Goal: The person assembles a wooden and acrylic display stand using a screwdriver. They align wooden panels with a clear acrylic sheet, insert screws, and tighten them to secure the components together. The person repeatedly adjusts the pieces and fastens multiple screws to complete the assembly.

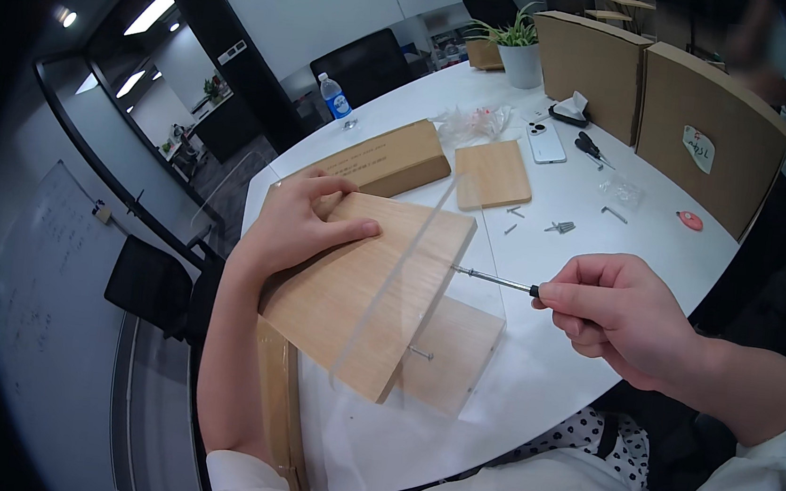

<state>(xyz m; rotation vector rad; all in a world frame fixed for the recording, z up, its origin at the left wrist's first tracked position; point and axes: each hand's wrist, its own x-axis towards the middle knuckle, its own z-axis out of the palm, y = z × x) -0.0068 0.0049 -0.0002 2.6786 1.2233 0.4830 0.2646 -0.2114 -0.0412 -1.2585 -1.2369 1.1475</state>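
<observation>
White table [662,248] under both hands. Two cardboard panels [587,75] stand beyond right fingers; long carton [392,158] just beyond left. Wooden board [351,284] tilted, held by left hand [296,217], thumb flat on its face. Right hand [621,310] pinches screwdriver [505,284], its tip left of the fingers, at the board's edge. Jutting screw [420,353] lower left of them.

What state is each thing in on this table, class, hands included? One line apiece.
Left grip: closed on the large board
Right grip: closed on the screwdriver
Large board: held, with a screw protruding from its edge
Screwdriver: held, tip toward that edge
Small board: lying flat
Loose screws: lying on the table
Phone: back facing up
Bottle: upright, capped
Potted plant: upright
</observation>
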